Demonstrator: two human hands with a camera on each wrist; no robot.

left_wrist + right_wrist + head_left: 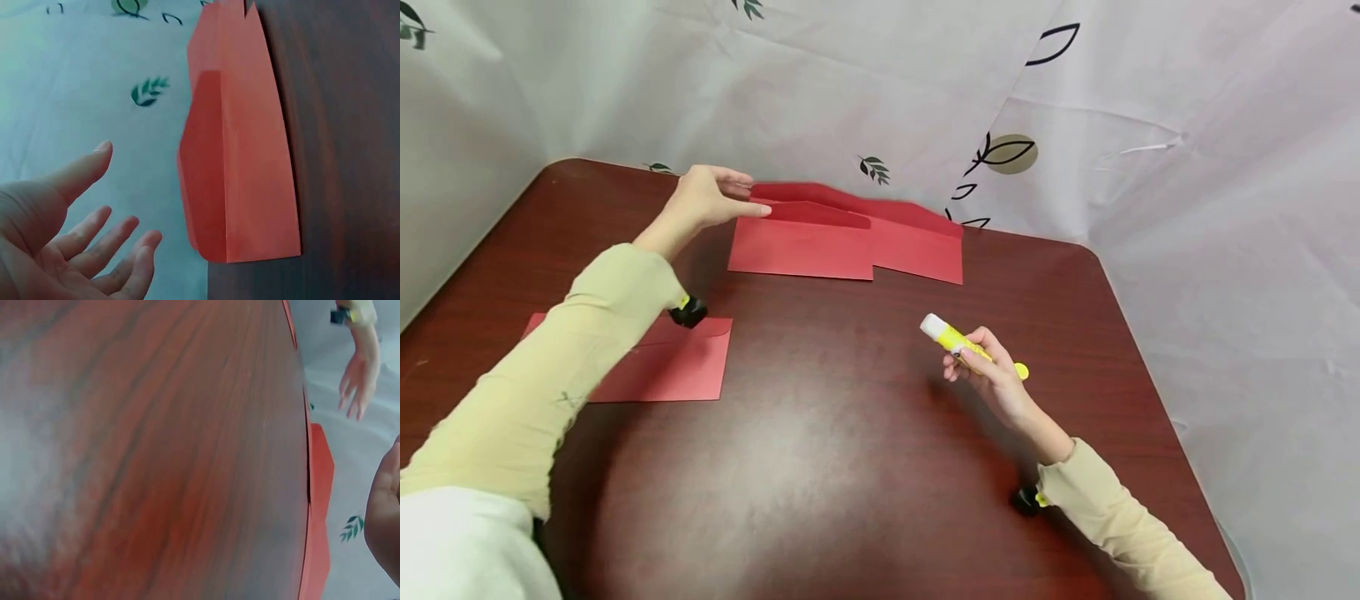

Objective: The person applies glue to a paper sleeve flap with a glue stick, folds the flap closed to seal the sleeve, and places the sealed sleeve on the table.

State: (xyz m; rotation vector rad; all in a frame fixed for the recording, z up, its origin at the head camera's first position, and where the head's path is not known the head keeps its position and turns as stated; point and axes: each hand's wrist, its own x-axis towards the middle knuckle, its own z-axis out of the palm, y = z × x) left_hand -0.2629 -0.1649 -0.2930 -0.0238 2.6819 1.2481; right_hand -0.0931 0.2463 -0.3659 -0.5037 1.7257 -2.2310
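Overlapping red envelopes (805, 250) lie near the table's back edge with their flaps raised. My left hand (707, 200) is at their left end. In the left wrist view, that hand (94, 237) has its fingers spread, holds nothing and appears apart from the envelopes (259, 169). My right hand (992, 375) grips a yellow glue stick (953, 338) above the right part of the table, its white end pointing up and left. A round yellow piece (1022, 371) shows behind that hand; I cannot tell whether it belongs to the stick. The right wrist view cuts off the glue stick.
Another red envelope (662, 367), flap folded down, lies at the left, partly hidden under my left forearm. The dark brown table (850, 400) has rounded back corners. A white patterned sheet (880, 100) hangs behind and beside it.
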